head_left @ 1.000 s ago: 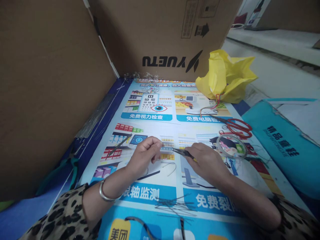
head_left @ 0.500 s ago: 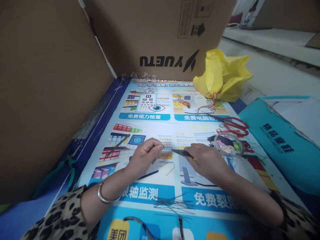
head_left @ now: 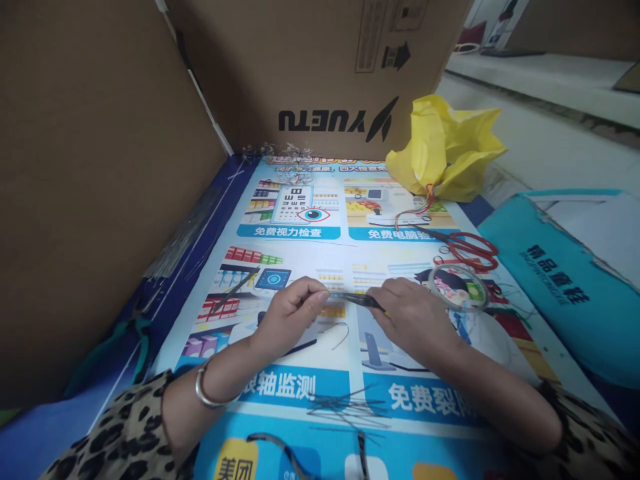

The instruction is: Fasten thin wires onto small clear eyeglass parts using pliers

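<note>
My right hand (head_left: 413, 320) is closed round pointed dark pliers (head_left: 361, 300), whose tips point left toward my other hand. The fingertips of my left hand (head_left: 295, 310) are pinched together on something too small to make out, right by the plier tips. A curved thin wire (head_left: 341, 333) lies on the printed poster sheet (head_left: 356, 267) just below and between the hands. Closer to me, several dark thin wires (head_left: 347, 408) form a loose pile on the sheet.
Cardboard (head_left: 250, 67) stands at the left and back. Red-handled scissors (head_left: 473, 252), a tape roll (head_left: 459, 288), a yellow bag (head_left: 445, 150) and a turquoise box (head_left: 560, 280) are at the right. Green-handled pliers (head_left: 137, 327) and silvery wires (head_left: 180, 240) lie left.
The pliers in my right hand have moved slightly left and up, and their tips now reach my left fingertips. My left hand has hardly moved.
</note>
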A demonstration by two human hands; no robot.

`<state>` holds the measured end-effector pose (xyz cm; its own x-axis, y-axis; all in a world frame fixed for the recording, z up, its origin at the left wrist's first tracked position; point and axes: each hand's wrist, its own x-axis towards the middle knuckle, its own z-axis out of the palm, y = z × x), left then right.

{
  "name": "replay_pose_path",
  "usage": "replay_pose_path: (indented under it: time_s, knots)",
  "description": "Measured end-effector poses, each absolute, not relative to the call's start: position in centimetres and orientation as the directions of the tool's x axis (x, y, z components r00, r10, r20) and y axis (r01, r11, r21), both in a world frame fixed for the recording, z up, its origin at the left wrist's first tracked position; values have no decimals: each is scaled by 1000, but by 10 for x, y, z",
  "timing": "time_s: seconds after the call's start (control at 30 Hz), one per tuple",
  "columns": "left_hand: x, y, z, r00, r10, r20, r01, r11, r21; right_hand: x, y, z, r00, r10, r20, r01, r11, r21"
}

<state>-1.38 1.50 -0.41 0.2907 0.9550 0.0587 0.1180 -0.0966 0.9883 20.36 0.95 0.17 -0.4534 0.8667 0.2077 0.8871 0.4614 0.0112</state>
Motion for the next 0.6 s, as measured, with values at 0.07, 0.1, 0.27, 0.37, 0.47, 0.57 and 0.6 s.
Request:
replay_pose_path:
  time_s: [0.07, 0.1, 0.27, 0.37, 0.47, 0.57, 0.6]
  knots:
    - [-14, 14, -3, 294, 954, 58, 160, -108, 981, 203, 9, 2, -457, 866, 201, 886, 463, 18]
    - [-13, 14, -2, 293, 954, 56, 183, -114, 976, 202, 9, 2, -457, 867, 200, 887, 462, 24]
    - [-13, 13, 2, 300, 952, 64, 250, -143, 958, 202, 8, 2, -461, 866, 191, 885, 463, 38]
    - [-13, 13, 3, 305, 950, 70, 267, -156, 951, 203, 8, 3, -461, 870, 175, 886, 462, 38]
    - [-13, 13, 2, 303, 950, 72, 263, -156, 952, 202, 8, 4, -446, 882, 150, 894, 447, 26]
    - [-14, 14, -1, 305, 951, 54, 205, -120, 971, 201, 7, 6, -421, 900, 116, 905, 425, -6]
    - [-14, 15, -2, 307, 951, 48, 169, -104, 980, 201, 7, 6, -412, 905, 106, 909, 416, -22]
